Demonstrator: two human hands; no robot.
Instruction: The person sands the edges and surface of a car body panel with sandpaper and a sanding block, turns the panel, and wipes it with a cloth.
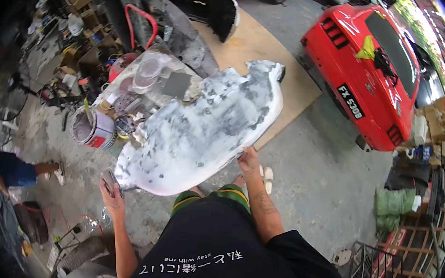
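A large curved car body panel (196,128), patchy white and grey, lies in front of me, its far part over a cluttered stand. My right hand (249,162) is closed on the panel's near edge, right of its middle, with the fingertips partly hidden. At the panel's left end is my left hand (112,196), its fingers around a small dark flat block (109,177). The block is beside the panel's rounded corner; I cannot tell whether they touch.
Behind the panel are a grey square sheet (177,85) and clear tubs (148,70). A paint bucket (94,128) stands left. A wooden board (285,99) lies beyond, near a red car (360,72). Another person's leg (45,168) shows at far left. A metal rack (381,272) stands right.
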